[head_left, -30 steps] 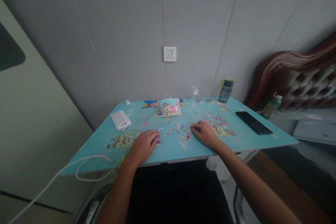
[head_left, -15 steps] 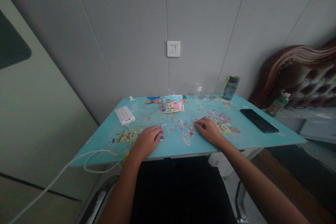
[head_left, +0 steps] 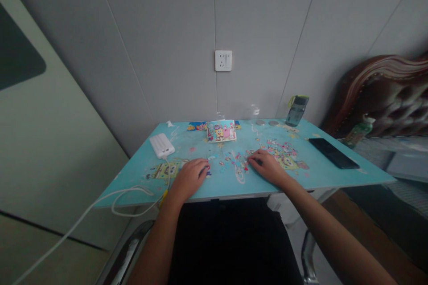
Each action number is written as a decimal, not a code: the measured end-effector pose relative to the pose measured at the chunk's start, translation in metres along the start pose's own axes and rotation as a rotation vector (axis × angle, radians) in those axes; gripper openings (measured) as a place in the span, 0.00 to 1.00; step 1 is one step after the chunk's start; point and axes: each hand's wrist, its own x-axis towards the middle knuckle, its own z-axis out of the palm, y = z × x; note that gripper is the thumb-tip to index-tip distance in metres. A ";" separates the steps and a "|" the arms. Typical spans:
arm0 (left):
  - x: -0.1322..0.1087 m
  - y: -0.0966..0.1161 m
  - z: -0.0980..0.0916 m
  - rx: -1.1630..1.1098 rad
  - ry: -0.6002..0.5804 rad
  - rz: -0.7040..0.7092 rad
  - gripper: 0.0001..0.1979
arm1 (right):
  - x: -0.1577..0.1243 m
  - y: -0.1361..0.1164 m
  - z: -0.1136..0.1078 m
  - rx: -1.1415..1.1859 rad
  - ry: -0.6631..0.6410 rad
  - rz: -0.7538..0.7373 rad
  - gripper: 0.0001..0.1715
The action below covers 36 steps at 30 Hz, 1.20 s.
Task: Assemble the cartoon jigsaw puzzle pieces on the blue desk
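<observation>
Small, flat, colourful pieces (head_left: 236, 160) lie scattered on the light-blue cartoon-printed table (head_left: 187, 144) between my hands. They are too small for me to tell their exact kind. My left hand (head_left: 192, 178) rests at their left side, fingers curled down and thumb tucked near them. Whatever its fingertips press on is hidden. On the right side, my right hand (head_left: 267, 167) is closed with its fingertips down at the edge of the pieces. Anything pinched there is too small to make out. Behind the pieces, a picture card (head_left: 221, 132) with cartoon figures is propped at a tilt.
A white power bank (head_left: 162, 146) with a white cable (head_left: 125, 192) lies at the left. At the right are a black phone (head_left: 333, 153) and an upright water bottle (head_left: 297, 111). A grey wall with a socket (head_left: 223, 60) stands behind the table.
The whole view has shifted slightly, moving the scene a little right. Both hands stay in nearly the same places, with no clear change in their grip.
</observation>
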 end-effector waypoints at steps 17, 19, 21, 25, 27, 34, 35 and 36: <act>0.000 0.004 -0.004 0.012 -0.005 0.002 0.13 | 0.001 0.005 0.004 -0.013 0.027 0.009 0.17; -0.001 0.004 -0.004 0.013 -0.006 0.004 0.12 | 0.001 0.009 0.005 0.016 0.053 -0.008 0.22; -0.001 0.003 -0.003 0.013 -0.003 0.005 0.12 | 0.001 0.012 0.006 0.043 0.071 -0.031 0.25; -0.001 0.004 -0.003 0.010 -0.004 0.020 0.12 | 0.001 0.016 0.006 0.047 0.062 -0.053 0.27; -0.001 0.004 -0.004 0.015 -0.001 0.022 0.12 | 0.000 0.015 0.005 0.032 0.068 -0.036 0.25; -0.001 0.005 -0.006 0.018 0.005 0.021 0.12 | -0.002 0.008 0.004 0.009 0.063 0.019 0.19; -0.001 0.005 -0.006 0.017 0.005 0.022 0.12 | -0.002 0.008 0.003 0.009 0.060 0.016 0.19; -0.001 0.005 -0.006 0.015 0.006 0.022 0.12 | -0.002 0.008 0.003 0.011 0.056 0.014 0.19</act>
